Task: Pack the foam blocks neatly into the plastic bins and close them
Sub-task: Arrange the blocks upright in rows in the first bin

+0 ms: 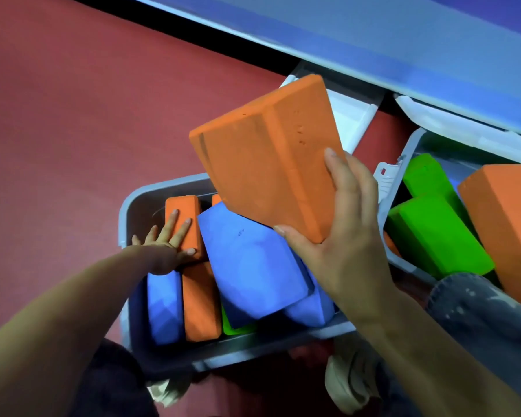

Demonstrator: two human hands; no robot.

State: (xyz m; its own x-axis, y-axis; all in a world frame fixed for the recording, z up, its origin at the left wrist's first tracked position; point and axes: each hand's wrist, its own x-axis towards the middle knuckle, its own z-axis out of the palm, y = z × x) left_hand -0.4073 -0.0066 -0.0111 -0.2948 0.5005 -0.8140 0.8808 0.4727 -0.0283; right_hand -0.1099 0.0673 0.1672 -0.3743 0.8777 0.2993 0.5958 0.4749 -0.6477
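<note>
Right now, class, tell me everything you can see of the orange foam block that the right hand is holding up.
The orange foam block is a thick rectangular slab, matte, with small dents and a dark smudge near one corner. The right hand grips its lower corner, thumb beneath, fingers on the side face. It is tilted in the air above the grey plastic bin, over a blue block.

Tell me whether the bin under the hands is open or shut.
Open: no lid covers the bin, and blue and orange blocks inside show from above.

We see the red floor [73, 121] carrying one grey bin [124, 218] at lower centre and a second bin [403, 152] at right.
</note>
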